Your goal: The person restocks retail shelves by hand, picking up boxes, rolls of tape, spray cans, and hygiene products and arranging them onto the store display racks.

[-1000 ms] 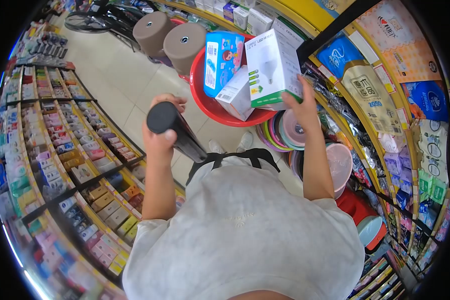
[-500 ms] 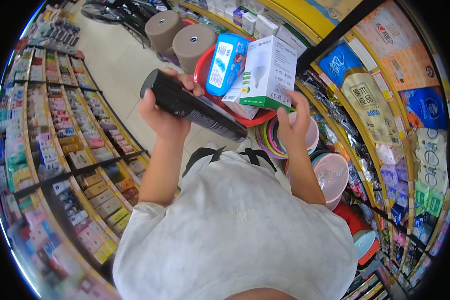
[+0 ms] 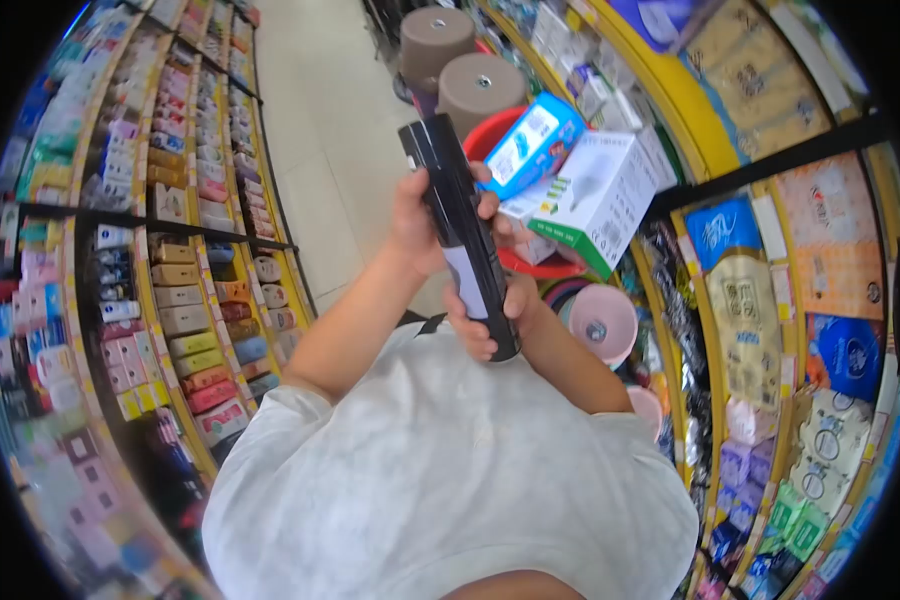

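A long black can, probably a spray can (image 3: 454, 215), with a pale label panel is held slanting in front of my chest. My left hand (image 3: 417, 222) wraps round its upper part, the thumb on one side and fingertips showing on the other. Lower down, my right hand (image 3: 492, 318) closes round the bottom end. Just beyond the hands is a red basin (image 3: 482, 140). It holds a blue packet (image 3: 536, 146) and a white and green light bulb box (image 3: 602, 200), tilted over other boxes partly hidden beneath.
Two taupe round stools (image 3: 483, 88) stand behind the basin on the tiled floor (image 3: 305, 120). Shelves of small packaged goods (image 3: 180, 285) line the left. Tissue packs (image 3: 745, 330) fill the right shelves, with a pink basin (image 3: 602, 322) below.
My right hand has come away from beside the light bulb box and now grips the can's lower end. The can has swung more upright and closer to my chest. The view has turned.
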A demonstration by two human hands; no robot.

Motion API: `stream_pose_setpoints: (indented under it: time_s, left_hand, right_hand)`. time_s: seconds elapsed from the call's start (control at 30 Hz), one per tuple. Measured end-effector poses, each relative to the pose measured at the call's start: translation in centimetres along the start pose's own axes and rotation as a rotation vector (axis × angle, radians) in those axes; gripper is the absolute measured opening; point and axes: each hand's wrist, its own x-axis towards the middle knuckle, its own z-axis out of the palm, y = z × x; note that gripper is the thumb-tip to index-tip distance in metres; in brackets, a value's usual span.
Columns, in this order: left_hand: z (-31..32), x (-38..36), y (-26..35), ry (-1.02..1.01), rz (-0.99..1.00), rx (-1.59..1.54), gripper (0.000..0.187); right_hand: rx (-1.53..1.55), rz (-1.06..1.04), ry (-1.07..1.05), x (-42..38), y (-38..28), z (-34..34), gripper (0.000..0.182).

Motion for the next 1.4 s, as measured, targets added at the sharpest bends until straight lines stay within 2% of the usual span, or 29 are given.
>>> stream_pose_setpoints:
  time_s: [0.03,0.07,0.13,0.17,0.2,0.23,0.3,0.33,0.43,0.47,0.57,0.6,0.7,0.83,0.87,0.9,0.93,0.97,1.0,1.03,1.07,1.13,1.17,1.2,1.23,1.27,1.33,1.37,1.4]
  left_hand:
    - [0.3,-0.3,0.2,-0.079,0.029,-0.02,0.057]
    - [0.7,-0.8,0.9,-0.041,0.044,0.018,0.054]
    - [2.4,-2.6,2.0,0.057,0.074,0.076,0.046]
    - [3.7,-3.7,2.6,0.333,0.133,0.329,0.049]
    - [4.8,-4.7,3.0,0.514,0.228,0.641,0.049]
    - [5.5,-5.6,3.3,0.7,0.322,0.946,0.049]
    - [5.4,-7.6,2.7,0.742,0.516,1.054,0.055]
    - [5.1,-8.9,2.1,0.771,0.608,1.099,0.059]
    - [3.4,-13.8,3.5,0.698,0.533,0.698,0.068]
    - [3.4,-15.6,3.8,0.668,0.448,0.635,0.073]
    - [3.7,-22.4,4.1,0.562,0.392,0.245,0.072]
    - [3.8,-24.5,3.7,0.638,0.403,0.164,0.072]
    - [0.6,-30.8,1.3,0.658,0.498,0.04,0.071]
    - [-0.4,-38.0,-1.3,0.937,0.558,-0.058,0.068]
    - [0.1,-39.6,-1.6,1.015,0.634,-0.074,0.068]
    - [1.8,-41.1,-1.3,1.0,0.725,-0.104,0.067]
    - [4.0,-42.7,-0.8,0.981,0.82,-0.115,0.066]
    - [9.5,-43.5,-0.1,1.007,0.956,0.021,0.067]
    - [15.1,-44.1,-0.3,0.959,1.111,0.303,0.067]
    - [19.9,-44.9,-1.0,0.748,1.206,0.458,0.071]
    - [21.8,-45.8,-2.4,0.51,1.314,0.727,0.072]
    - [23.9,-49.3,-3.7,0.407,1.155,1.428,0.073]
    - [25.2,-49.5,-4.1,0.536,1.092,1.516,0.072]
    - [26.6,-49.6,-4.4,0.66,1.016,1.605,0.071]
    - [24.8,-49.2,-6.3,0.932,1.041,1.206,0.071]
    - [20.4,-51.0,-6.5,1.038,1.086,0.955,0.067]
    - [11.4,-54.6,-6.7,1.185,1.257,0.393,0.062]
    - [7.9,-55.9,-7.1,1.214,1.304,-0.071,0.06]
    - [5.9,-56.3,-9.1,1.221,1.344,-0.18,0.058]
  right_hand:
    - [0.051,0.058,-0.096,0.7,0.2,-0.6,0.06]
    - [0.036,0.075,-0.134,1.3,0.5,-1.0,0.063]
    - [-0.109,0.095,-0.059,2.7,-0.4,-0.2,0.066]
    - [-0.176,0.096,-0.023,3.4,-0.3,0.2,0.067]
    - [-0.318,-0.041,0.178,4.2,0.3,1.2,0.058]
    - [-0.656,-0.102,0.387,5.3,0.9,1.4,0.054]
    - [-1.337,-0.232,0.801,7.3,3.1,1.6,0.046]
    - [-1.256,-0.213,0.813,8.0,4.6,1.7,0.043]
    - [-1.026,-0.137,0.84,10.5,8.8,2.3,0.033]
    - [-0.915,-0.078,0.787,11.1,10.2,2.8,0.028]
    - [-0.727,0.203,0.675,12.2,13.9,1.9,0.026]
    - [-0.747,0.281,0.659,12.6,15.3,1.2,0.027]
    - [-0.661,0.423,0.709,13.3,19.9,-0.4,0.025]
    - [-0.412,0.673,0.751,14.3,25.7,-2.5,0.026]
    - [-0.391,0.734,0.731,14.6,26.8,-2.3,0.026]
    - [-0.38,0.795,0.689,15.8,27.8,-2.0,0.026]
    - [-0.538,0.824,0.575,17.5,28.3,0.1,0.027]
    - [-0.697,0.832,0.448,19.4,28.8,3.1,0.027]
    - [-0.918,0.728,0.173,20.8,29.5,5.6,0.031]
    - [-1.115,0.601,-0.092,22.5,30.1,8.0,0.035]
    - [-1.248,0.449,-0.296,24.4,30.6,9.8,0.034]
    - [-1.418,0.162,-0.616,26.3,32.0,11.6,0.033]
    - [-1.407,0.144,-0.646,26.4,33.3,10.4,0.031]
    - [-1.274,0.342,-0.517,25.9,34.8,8.5,0.029]
    - [-1.104,0.555,-0.355,25.1,36.1,6.3,0.028]
    - [-0.899,0.77,-0.164,24.2,37.4,3.6,0.027]
    - [-0.532,1.082,0.142,21.8,39.1,-0.7,0.026]
    - [-0.421,1.191,0.28,20.7,39.5,-2.3,0.026]
    - [-0.425,1.267,0.361,19.9,39.5,-2.9,0.028]
